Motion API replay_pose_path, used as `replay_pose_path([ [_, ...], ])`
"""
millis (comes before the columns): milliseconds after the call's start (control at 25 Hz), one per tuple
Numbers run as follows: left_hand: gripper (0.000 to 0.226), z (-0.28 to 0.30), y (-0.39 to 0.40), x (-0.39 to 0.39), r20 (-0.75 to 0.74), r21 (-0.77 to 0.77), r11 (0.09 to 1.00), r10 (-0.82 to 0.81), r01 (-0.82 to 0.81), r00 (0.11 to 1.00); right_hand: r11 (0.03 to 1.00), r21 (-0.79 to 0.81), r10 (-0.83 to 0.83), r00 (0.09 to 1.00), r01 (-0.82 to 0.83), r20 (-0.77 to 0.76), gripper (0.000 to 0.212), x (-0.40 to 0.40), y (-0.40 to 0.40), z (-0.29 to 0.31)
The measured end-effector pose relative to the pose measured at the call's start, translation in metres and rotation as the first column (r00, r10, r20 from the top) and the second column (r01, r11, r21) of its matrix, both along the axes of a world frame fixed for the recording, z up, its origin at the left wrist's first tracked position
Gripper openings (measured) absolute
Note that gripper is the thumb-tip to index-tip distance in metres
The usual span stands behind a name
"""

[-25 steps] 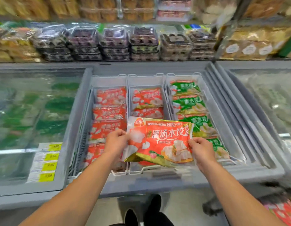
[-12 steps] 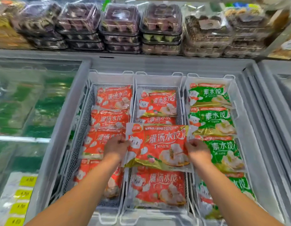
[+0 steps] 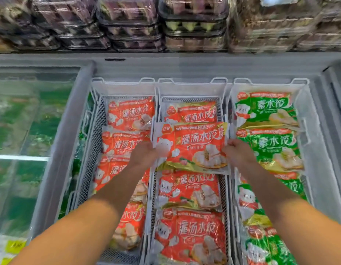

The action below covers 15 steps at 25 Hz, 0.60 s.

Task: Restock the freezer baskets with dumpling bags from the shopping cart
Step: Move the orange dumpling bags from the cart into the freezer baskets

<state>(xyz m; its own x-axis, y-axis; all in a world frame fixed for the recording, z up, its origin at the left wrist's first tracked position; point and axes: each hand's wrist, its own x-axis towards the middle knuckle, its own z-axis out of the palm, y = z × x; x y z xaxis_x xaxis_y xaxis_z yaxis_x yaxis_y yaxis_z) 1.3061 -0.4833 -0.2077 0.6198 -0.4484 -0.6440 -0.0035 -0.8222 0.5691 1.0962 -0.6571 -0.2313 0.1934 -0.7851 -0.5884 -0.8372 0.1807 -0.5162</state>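
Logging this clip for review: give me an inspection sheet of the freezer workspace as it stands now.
Surface: open chest freezer with three white wire baskets side by side.
Job's things: red dumpling bag held over the middle basket, which has red bags; left basket has red bags, right basket has green dumpling bags.
Clutter: nothing seen.
Grippers: left hand grips the bag's left edge; right hand grips its right edge.
Cables: nothing seen.
Surroundings: stacked clear clamshell trays on the shelf behind; closed glass lid over green packs to the left; yellow price tags at lower left.
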Motion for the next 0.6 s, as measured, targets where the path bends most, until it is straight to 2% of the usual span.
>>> replay_pose_path([
  [80, 0.051, -0.002, -0.002, -0.002, -0.008, 0.057, 0.997, -0.057, 0.058, 0.998, 0.992, 0.109, 0.065, 0.995, -0.057, -0.073, 0.048, 0.001, 0.000, 0.000],
  [200, 0.054, 0.005, 0.006, -0.011, -0.015, 0.032, 0.997, -0.074, 0.075, 0.997, 0.975, 0.161, 0.163, 0.984, -0.150, -0.070, 0.015, -0.005, 0.013, 0.009],
  [240, 0.051, 0.012, 0.012, -0.016, -0.021, 0.011, 0.997, -0.076, 0.076, 0.997, 0.970, 0.159, 0.192, 0.980, -0.182, -0.051, 0.019, -0.008, 0.020, 0.014],
  [400, 0.041, 0.041, 0.040, -0.040, -0.004, -0.043, 0.981, -0.188, 0.188, 0.982, 0.962, 0.114, 0.238, 0.967, -0.247, 0.088, 0.022, -0.018, 0.056, 0.044],
  [520, 0.044, 0.056, 0.066, -0.058, 0.029, -0.059, 0.974, -0.216, 0.217, 0.976, 0.955, 0.054, 0.290, 0.956, -0.292, 0.052, 0.011, -0.023, 0.087, 0.067],
  [600, 0.043, 0.068, 0.090, -0.073, 0.056, -0.081, 0.971, -0.219, 0.224, 0.974, 0.951, -0.038, 0.308, 0.951, -0.307, 0.030, 0.021, -0.034, 0.119, 0.085],
])
